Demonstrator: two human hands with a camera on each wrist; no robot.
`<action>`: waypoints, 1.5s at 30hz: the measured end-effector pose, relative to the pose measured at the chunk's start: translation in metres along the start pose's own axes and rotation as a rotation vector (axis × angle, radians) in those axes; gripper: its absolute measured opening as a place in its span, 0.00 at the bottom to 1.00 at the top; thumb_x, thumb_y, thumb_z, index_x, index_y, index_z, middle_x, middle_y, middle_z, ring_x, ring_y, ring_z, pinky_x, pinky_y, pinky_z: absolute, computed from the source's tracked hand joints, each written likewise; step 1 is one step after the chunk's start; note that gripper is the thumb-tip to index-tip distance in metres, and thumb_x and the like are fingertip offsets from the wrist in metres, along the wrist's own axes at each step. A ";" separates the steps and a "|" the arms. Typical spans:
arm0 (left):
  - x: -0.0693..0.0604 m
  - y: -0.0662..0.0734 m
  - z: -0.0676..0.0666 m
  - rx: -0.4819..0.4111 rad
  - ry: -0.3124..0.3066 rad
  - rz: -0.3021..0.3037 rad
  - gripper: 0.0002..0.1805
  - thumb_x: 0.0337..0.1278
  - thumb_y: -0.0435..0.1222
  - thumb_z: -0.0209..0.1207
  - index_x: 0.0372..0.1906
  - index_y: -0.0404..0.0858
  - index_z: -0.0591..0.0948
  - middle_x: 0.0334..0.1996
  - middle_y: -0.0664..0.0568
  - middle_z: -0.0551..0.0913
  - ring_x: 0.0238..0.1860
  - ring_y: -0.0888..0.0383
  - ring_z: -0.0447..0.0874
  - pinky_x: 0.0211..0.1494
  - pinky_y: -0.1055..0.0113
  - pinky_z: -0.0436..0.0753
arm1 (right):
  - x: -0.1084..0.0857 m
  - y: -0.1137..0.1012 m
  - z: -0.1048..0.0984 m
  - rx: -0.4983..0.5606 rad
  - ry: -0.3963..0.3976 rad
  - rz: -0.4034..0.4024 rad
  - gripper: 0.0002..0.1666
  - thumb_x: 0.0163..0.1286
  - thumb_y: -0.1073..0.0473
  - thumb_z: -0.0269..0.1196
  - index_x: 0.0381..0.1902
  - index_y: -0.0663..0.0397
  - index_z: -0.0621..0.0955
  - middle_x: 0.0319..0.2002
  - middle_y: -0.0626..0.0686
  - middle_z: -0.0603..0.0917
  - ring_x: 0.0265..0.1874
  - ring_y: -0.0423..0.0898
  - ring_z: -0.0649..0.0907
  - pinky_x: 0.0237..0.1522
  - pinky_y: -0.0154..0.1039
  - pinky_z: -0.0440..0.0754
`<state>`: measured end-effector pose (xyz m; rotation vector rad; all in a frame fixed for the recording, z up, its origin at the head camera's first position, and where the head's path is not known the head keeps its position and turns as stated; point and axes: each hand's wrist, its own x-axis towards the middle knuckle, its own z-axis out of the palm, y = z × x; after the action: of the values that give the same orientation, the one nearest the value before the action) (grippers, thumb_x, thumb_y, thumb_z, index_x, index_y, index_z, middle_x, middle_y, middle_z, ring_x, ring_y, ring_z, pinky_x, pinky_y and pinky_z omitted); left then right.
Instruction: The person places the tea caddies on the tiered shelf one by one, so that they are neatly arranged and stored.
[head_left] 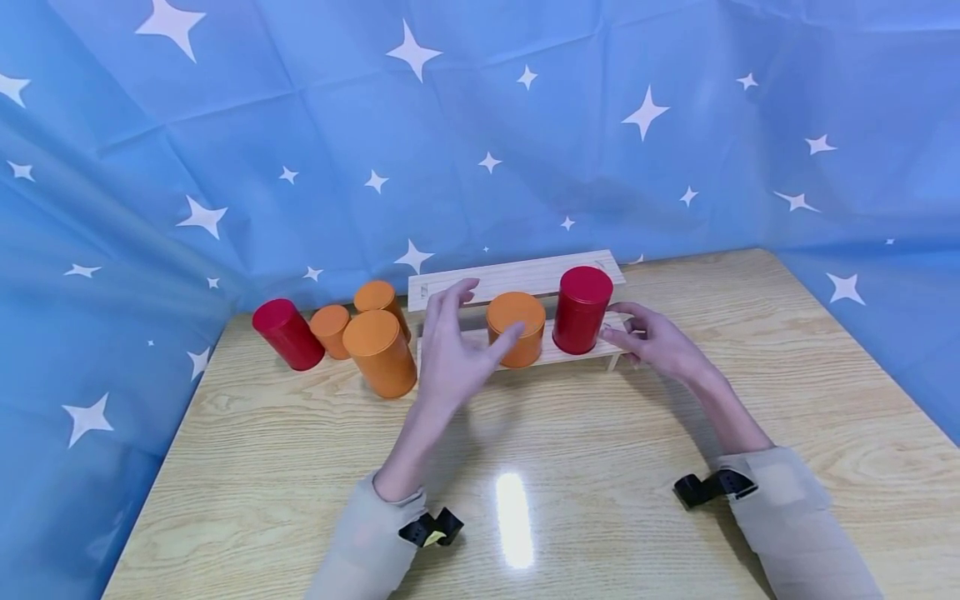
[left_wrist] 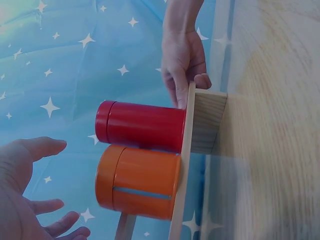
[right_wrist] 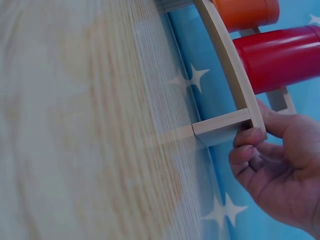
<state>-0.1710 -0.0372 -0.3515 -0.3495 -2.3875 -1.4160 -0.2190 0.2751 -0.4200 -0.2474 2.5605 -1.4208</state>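
Observation:
A pale wooden two-step rack stands near the blue cloth. On its lower board are an orange canister and, to the right, a taller red canister. My right hand pinches the right end of that board; the right wrist view shows the thumb above and curled fingers beneath the board. My left hand is raised at the left of the orange canister with fingers spread. In the left wrist view a gap separates this hand from both canisters.
Left of the rack stand a red canister, a small orange canister, another orange one and a large orange one. A star-patterned blue cloth borders the wooden table behind and at the sides.

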 end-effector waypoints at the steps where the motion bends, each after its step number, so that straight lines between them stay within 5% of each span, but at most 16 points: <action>1: 0.000 -0.001 -0.002 -0.003 0.004 0.006 0.39 0.50 0.46 0.74 0.67 0.39 0.73 0.59 0.43 0.73 0.61 0.44 0.71 0.56 0.49 0.77 | 0.000 0.000 0.000 0.000 -0.001 -0.001 0.40 0.73 0.48 0.64 0.73 0.60 0.63 0.32 0.60 0.73 0.24 0.52 0.77 0.28 0.42 0.78; 16: 0.004 -0.020 -0.040 0.016 0.107 0.082 0.33 0.53 0.38 0.72 0.63 0.32 0.75 0.57 0.37 0.73 0.59 0.39 0.70 0.59 0.46 0.73 | 0.000 -0.001 0.002 0.018 -0.007 0.006 0.41 0.73 0.49 0.64 0.75 0.61 0.62 0.32 0.60 0.73 0.24 0.53 0.77 0.29 0.42 0.79; 22: 0.004 -0.028 -0.058 0.048 0.100 0.052 0.33 0.55 0.38 0.71 0.65 0.32 0.74 0.59 0.36 0.71 0.57 0.41 0.69 0.53 0.49 0.73 | 0.001 -0.001 0.003 0.028 -0.006 0.000 0.41 0.73 0.50 0.65 0.74 0.61 0.62 0.31 0.60 0.72 0.24 0.54 0.76 0.29 0.42 0.78; 45: -0.011 -0.072 -0.101 0.217 0.039 -0.143 0.39 0.55 0.42 0.72 0.70 0.35 0.71 0.63 0.39 0.67 0.64 0.43 0.65 0.61 0.43 0.74 | 0.000 0.001 0.000 0.007 -0.001 0.001 0.40 0.73 0.48 0.64 0.74 0.60 0.63 0.32 0.60 0.73 0.23 0.50 0.76 0.27 0.41 0.77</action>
<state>-0.1712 -0.1610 -0.3687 -0.0964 -2.5461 -1.1924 -0.2192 0.2751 -0.4209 -0.2465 2.5536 -1.4289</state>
